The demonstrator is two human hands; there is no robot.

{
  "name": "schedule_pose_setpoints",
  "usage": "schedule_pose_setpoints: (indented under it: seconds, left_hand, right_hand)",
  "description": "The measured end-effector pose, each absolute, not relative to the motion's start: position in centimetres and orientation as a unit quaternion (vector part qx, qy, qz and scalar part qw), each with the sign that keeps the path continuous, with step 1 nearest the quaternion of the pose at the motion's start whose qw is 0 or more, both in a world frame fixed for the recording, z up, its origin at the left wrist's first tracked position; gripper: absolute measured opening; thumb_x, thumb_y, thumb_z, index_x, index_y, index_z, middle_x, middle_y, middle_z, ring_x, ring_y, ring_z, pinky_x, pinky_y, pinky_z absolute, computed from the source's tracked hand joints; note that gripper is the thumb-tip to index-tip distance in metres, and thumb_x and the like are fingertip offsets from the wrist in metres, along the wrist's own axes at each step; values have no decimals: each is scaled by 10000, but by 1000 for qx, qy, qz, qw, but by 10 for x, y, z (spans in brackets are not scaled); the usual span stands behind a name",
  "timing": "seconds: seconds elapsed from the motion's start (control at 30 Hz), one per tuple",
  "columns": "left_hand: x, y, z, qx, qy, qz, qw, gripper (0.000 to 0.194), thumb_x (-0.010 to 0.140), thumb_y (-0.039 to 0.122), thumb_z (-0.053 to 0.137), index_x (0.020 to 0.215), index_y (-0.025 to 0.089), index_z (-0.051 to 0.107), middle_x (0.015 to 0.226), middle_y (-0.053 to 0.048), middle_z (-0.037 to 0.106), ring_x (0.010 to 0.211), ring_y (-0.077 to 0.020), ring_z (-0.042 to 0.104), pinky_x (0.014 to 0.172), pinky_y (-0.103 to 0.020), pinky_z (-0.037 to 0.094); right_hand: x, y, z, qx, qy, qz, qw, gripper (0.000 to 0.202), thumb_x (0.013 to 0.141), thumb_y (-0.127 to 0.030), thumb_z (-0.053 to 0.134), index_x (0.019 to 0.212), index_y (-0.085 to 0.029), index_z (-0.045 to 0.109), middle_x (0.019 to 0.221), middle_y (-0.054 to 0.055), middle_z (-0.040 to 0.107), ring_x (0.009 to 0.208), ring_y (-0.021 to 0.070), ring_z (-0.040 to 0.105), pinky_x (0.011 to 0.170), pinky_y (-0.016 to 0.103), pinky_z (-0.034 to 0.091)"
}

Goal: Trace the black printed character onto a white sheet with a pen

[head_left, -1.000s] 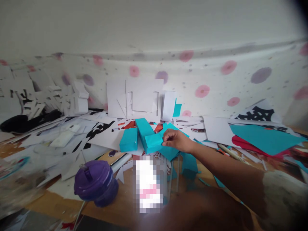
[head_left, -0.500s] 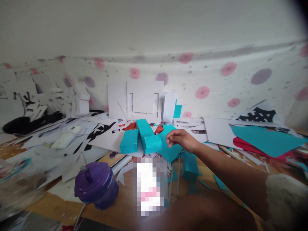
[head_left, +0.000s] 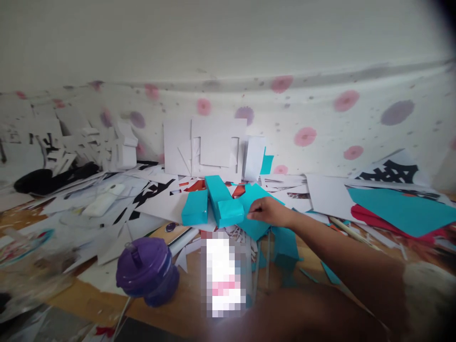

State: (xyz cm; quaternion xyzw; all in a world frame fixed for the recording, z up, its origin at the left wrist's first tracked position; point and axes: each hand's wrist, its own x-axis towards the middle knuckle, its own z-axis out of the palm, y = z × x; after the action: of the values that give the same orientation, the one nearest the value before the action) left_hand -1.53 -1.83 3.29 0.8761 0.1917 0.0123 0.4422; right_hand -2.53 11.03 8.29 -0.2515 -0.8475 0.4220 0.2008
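My right hand [head_left: 269,212] reaches in from the right, fingers curled in and pressed together. Anything between them is hidden or too small to make out. The fingertips are close to the right end of a small teal paper box [head_left: 231,212]; I cannot tell whether they touch it. Behind that box lies a longer teal box [head_left: 215,186], and another teal box [head_left: 194,207] is to its left. A teal paper sheet [head_left: 258,229] spreads beneath and behind my hand. My left hand is not in view.
A purple lidded container [head_left: 146,268] stands at the front left, beside a pixelated bright patch [head_left: 223,275]. Paper scraps and white sheets [head_left: 326,194] cover much of the table. White panels [head_left: 217,145] lean against the flowered wall covering. A blurred brown shape [head_left: 306,311] fills the lower edge.
The view has shifted, so most things appear slightly farther right. My right hand's fingers have curled in more, and the fingertips are nearer the small teal box.
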Motion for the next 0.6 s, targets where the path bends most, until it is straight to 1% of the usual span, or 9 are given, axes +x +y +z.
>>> schedule_pose_setpoints:
  seconds: [0.03,0.1,0.2,0.27,0.33,0.4,0.47,0.5,0.6]
  left_hand:
    - [-15,-17,32,877,193,11,440,359,935,354,602,1248,180,585,1263,-107,603,1059,-238,627,879,-449,553]
    - [-14,-13,30,879,191,5,436,354,935,358,602,1237,175,589,1240,-103,612,1038,-233,633,863,-438,557]
    - [-11,-8,24,883,182,-8,433,298,931,338,606,1176,168,611,1131,-83,653,935,-199,651,802,-389,564]
    - [-8,-6,19,886,178,-11,429,247,908,317,622,1107,171,632,1035,-66,679,859,-184,658,746,-343,553]
    - [-6,-5,15,888,183,-3,421,217,874,320,636,1044,185,649,965,-55,693,830,-194,667,693,-321,529]
    - [-5,-5,13,891,191,10,412,213,850,338,637,1010,199,657,932,-48,700,850,-214,676,680,-322,508]
    - [-5,-6,12,892,198,23,405,223,843,344,624,1011,200,657,929,-46,701,893,-231,681,708,-331,499]
    - [-5,-7,11,892,200,28,403,222,845,335,613,1017,200,656,936,-46,702,914,-235,681,727,-336,497]
    - [-4,-7,11,892,203,31,404,212,851,305,596,1028,205,659,961,-45,704,934,-238,682,749,-342,498]
  right_hand:
    - [-16,110,86,-244,-841,439,201,430,678,-603,749,651,-177,700,600,-4,540,578,135,465,558,286,349]
    - [6,111,93,-231,-817,481,217,462,692,-643,724,661,-182,700,594,0,555,546,126,450,542,294,359]
    - [48,119,107,-227,-732,547,337,444,710,-650,727,698,-208,682,496,-40,454,472,108,366,494,290,321]
    - [80,129,120,-224,-647,556,472,374,685,-581,792,689,-228,668,445,-73,354,430,89,289,467,281,287]
    - [110,137,132,-227,-613,543,527,306,719,-519,795,695,-244,661,447,-84,315,413,70,228,453,275,220]
    - [136,140,141,-242,-602,521,555,243,817,-478,723,742,-252,676,449,-80,316,402,64,230,456,295,201]
    - [149,138,142,-283,-618,485,550,198,829,-445,718,799,-250,697,471,-61,409,405,61,286,458,299,241]
    - [150,135,139,-307,-648,466,519,193,807,-434,739,825,-244,710,519,-35,499,426,68,349,464,295,284]
    - [128,122,124,-333,-785,397,339,298,730,-410,800,960,-229,742,888,71,710,622,133,564,558,301,458]
